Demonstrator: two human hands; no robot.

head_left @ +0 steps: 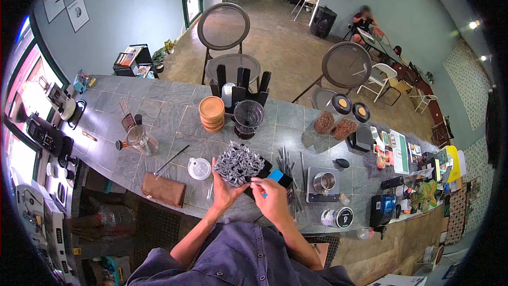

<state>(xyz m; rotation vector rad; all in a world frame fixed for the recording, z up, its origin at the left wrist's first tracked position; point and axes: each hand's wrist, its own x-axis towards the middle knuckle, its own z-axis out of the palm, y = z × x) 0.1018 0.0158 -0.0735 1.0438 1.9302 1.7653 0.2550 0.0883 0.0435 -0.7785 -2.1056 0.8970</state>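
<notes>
My left hand (225,195) is wrapped around the lower left side of a dense bundle of grey, twisted-ended pieces (238,163), held upright over the counter's near edge. Close against the bundle's lower right, my right hand (271,197) is closed in a pinch. Whatever sits between its fingertips is too small to make out. A black and blue packet (277,176) lies just beyond the right hand. Several loose thin dark sticks (288,161) are spread to the right of it. Left of the bundle rests a round translucent lid (199,169).
A brown pouch (163,189) and a glass jug (140,137) stand left. Behind are stacked wooden coasters (211,112) and a dark dripper (248,116). To the right sit a scale (313,197) with a metal cup (324,182), a labelled tin (338,217) and jars of beans (344,128).
</notes>
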